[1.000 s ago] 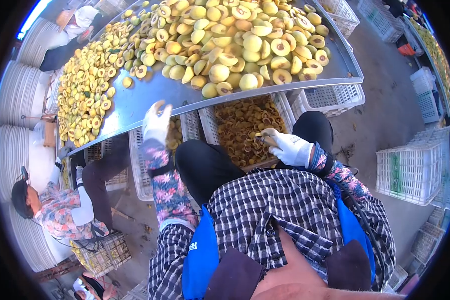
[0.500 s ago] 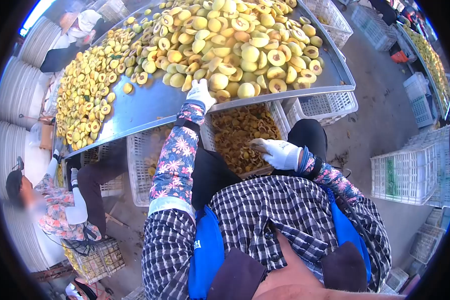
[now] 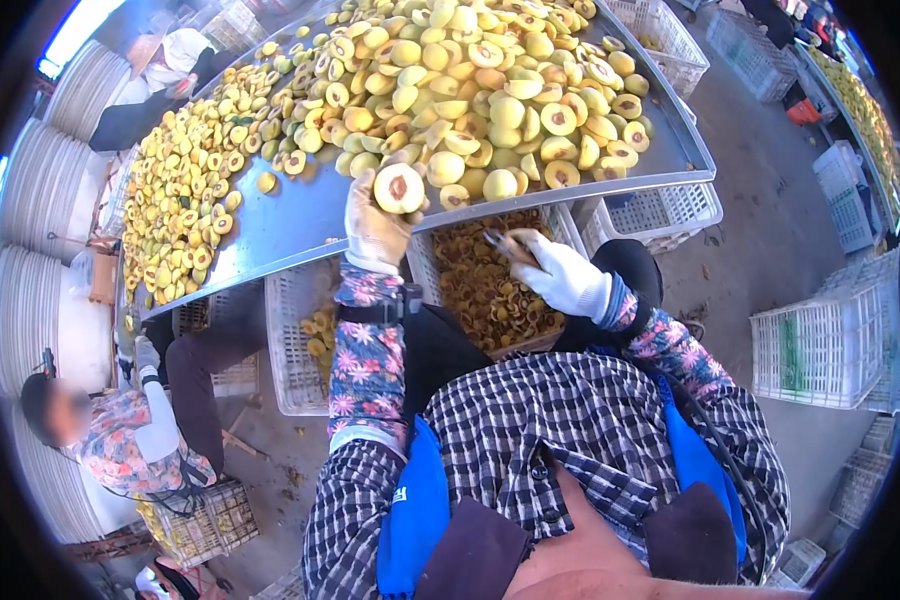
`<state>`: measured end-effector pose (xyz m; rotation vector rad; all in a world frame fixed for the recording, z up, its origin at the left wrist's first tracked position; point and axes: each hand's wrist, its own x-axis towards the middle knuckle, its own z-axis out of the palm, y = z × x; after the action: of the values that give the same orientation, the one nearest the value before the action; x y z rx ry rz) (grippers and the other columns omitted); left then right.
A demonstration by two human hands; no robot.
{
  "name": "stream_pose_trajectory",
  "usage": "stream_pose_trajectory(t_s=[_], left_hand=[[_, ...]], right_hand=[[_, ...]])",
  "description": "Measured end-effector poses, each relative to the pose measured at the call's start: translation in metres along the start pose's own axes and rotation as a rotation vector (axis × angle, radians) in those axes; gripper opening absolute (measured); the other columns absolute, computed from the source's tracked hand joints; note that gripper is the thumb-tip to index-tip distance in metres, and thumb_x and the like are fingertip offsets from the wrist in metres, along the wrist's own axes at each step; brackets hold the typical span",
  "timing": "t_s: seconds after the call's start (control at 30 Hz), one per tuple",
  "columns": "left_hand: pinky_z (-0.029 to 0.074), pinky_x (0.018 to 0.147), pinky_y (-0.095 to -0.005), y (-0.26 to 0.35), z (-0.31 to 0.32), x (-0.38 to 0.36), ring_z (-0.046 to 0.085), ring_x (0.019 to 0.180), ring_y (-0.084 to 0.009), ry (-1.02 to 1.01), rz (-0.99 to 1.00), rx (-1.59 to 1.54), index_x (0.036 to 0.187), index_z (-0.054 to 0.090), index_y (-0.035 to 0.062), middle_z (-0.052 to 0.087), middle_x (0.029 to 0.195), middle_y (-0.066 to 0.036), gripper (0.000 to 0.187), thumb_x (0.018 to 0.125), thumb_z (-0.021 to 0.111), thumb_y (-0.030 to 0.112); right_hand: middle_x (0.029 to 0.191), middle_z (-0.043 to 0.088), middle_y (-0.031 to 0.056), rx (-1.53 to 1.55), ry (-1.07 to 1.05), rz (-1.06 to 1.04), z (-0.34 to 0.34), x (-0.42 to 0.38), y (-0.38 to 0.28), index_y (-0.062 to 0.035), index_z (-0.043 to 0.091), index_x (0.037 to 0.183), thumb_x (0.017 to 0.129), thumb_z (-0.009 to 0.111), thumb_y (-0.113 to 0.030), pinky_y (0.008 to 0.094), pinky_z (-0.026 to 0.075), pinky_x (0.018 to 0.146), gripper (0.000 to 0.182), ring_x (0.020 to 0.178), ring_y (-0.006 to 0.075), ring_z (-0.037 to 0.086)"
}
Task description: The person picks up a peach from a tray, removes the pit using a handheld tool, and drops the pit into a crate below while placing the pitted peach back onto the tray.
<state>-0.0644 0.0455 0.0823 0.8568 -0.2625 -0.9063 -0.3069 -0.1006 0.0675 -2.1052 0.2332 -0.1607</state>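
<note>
My left hand [image 3: 378, 225], in a white glove with a tan palm, is closed around a peach half [image 3: 399, 188]. The cut face with its brown pit cavity is turned up, just above the near edge of the metal table [image 3: 270, 225]. My right hand [image 3: 560, 275], gloved too, is closed on a small metal-tipped tool [image 3: 494, 238] whose full shape is hidden by the fingers. It hangs over a crate [image 3: 562, 232] holding brownish fruit pieces [image 3: 480, 290]. A large heap of yellow peach halves [image 3: 440, 90] covers much of the tabletop.
Another crate [image 3: 285, 340] stands left of my legs, and one [image 3: 660, 215] lies under the table's right corner. Stacked white crates [image 3: 815, 350] stand at the right. One co-worker [image 3: 140, 430] sits at the left, another person [image 3: 170, 60] at the far left.
My left hand has drawn back from the heap's edge and turned palm up, now showing a peach half. My right hand has risen slightly, and the tool's tip has come into sight.
</note>
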Motion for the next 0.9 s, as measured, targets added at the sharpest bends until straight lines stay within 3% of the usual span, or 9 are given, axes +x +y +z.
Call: stream_pose_trajectory(t_s=[0.07, 0.17, 0.4, 0.47, 0.67, 0.73, 0.8, 0.87, 0.9], left_hand=[[0.051, 0.053, -0.028, -0.016, 0.028, -0.01, 0.065, 0.068, -0.0228, 0.135, 0.0, 0.052, 0.12, 0.057, 0.0057, 0.068, 0.099, -0.012, 0.061, 0.096, 0.034, 0.056], [0.05, 0.079, -0.0287, -0.039, 0.052, -0.022, 0.062, 0.087, -0.0189, 0.13, 0.113, 0.183, 0.116, 0.057, 0.0006, 0.066, 0.099, -0.012, 0.064, 0.099, 0.031, 0.056], [0.047, 0.085, -0.0298, -0.063, 0.055, -0.021, 0.06, 0.09, -0.0184, 0.088, 0.351, 0.334, 0.118, 0.054, -0.0052, 0.064, 0.102, -0.015, 0.068, 0.099, 0.033, 0.056], [0.046, 0.085, -0.0296, -0.066, 0.058, -0.023, 0.06, 0.091, -0.0182, 0.119, 0.346, 0.348, 0.115, 0.056, -0.0053, 0.064, 0.101, -0.015, 0.067, 0.099, 0.033, 0.055], [0.048, 0.079, -0.0272, -0.059, 0.059, -0.025, 0.061, 0.086, -0.0167, 0.088, 0.229, 0.456, 0.11, 0.058, -0.0052, 0.065, 0.094, -0.013, 0.071, 0.098, 0.033, 0.06], [0.051, 0.081, -0.0292, -0.059, 0.052, -0.022, 0.063, 0.086, -0.0208, 0.046, 0.069, 0.423, 0.106, 0.06, -0.0028, 0.066, 0.092, -0.013, 0.075, 0.096, 0.029, 0.064], [0.051, 0.085, -0.032, -0.065, 0.058, -0.024, 0.063, 0.09, -0.0233, 0.033, 0.079, 0.367, 0.111, 0.059, -0.0012, 0.065, 0.1, -0.016, 0.075, 0.095, 0.029, 0.065], [0.05, 0.088, -0.0376, -0.078, 0.076, -0.028, 0.062, 0.092, -0.0271, 0.23, 0.338, -0.003, 0.116, 0.056, 0.0007, 0.062, 0.107, -0.018, 0.071, 0.095, 0.031, 0.064], [0.05, 0.088, -0.0432, -0.081, 0.078, -0.03, 0.061, 0.093, -0.0309, 0.18, 0.346, -0.065, 0.112, 0.056, 0.0022, 0.06, 0.11, -0.019, 0.062, 0.096, 0.036, 0.059]], right_hand=[[0.095, 0.064, 0.0249, -0.016, 0.16, -0.186, 0.004, 0.012, -0.008, -0.0009, 0.041, 0.124, 0.09, 0.058, -0.019, 0.0435, 0.051, 0.075, 0.042, 0.088, 0.0413, 0.063], [0.082, 0.063, 0.0231, -0.1, 0.328, -0.278, 0.005, 0.026, -0.03, -0.0019, 0.043, 0.121, 0.09, 0.059, -0.021, 0.0437, 0.052, 0.066, 0.04, 0.076, 0.0393, 0.064], [0.078, 0.065, 0.02, -0.232, 0.476, -0.419, 0.026, 0.032, -0.02, 0.0027, 0.046, 0.115, 0.087, 0.063, -0.021, 0.0428, 0.052, 0.06, 0.04, 0.07, 0.038, 0.065], [0.079, 0.065, 0.02, -0.249, 0.421, -0.317, 0.028, 0.027, -0.021, 0.004, 0.046, 0.113, 0.088, 0.063, -0.02, 0.0426, 0.053, 0.06, 0.039, 0.07, 0.0374, 0.065], [0.08, 0.063, 0.0238, -0.285, 0.302, -0.382, 0.015, 0.023, -0.012, 0.0056, 0.043, 0.121, 0.087, 0.064, -0.017, 0.0409, 0.052, 0.064, 0.046, 0.074, 0.0404, 0.064], [0.081, 0.063, 0.0254, -0.145, 0.099, -0.171, 0.008, 0.023, -0.016, 0.0027, 0.043, 0.118, 0.09, 0.061, -0.021, 0.0443, 0.05, 0.067, 0.041, 0.076, 0.0433, 0.062], [0.082, 0.063, 0.0257, -0.057, 0.127, -0.15, 0.01, 0.024, -0.016, 0.0018, 0.043, 0.117, 0.091, 0.06, -0.022, 0.0459, 0.049, 0.067, 0.04, 0.077, 0.044, 0.062], [0.082, 0.062, 0.026, 0.033, 0.155, -0.128, 0.009, 0.025, -0.021, 0.0009, 0.043, 0.117, 0.091, 0.058, -0.023, 0.0474, 0.048, 0.067, 0.038, 0.078, 0.0447, 0.061], [0.088, 0.062, 0.0273, 0.001, 0.065, -0.034, 0.004, 0.025, -0.028, 0.0006, 0.042, 0.117, 0.092, 0.056, -0.025, 0.0479, 0.048, 0.071, 0.038, 0.083, 0.045, 0.061]])
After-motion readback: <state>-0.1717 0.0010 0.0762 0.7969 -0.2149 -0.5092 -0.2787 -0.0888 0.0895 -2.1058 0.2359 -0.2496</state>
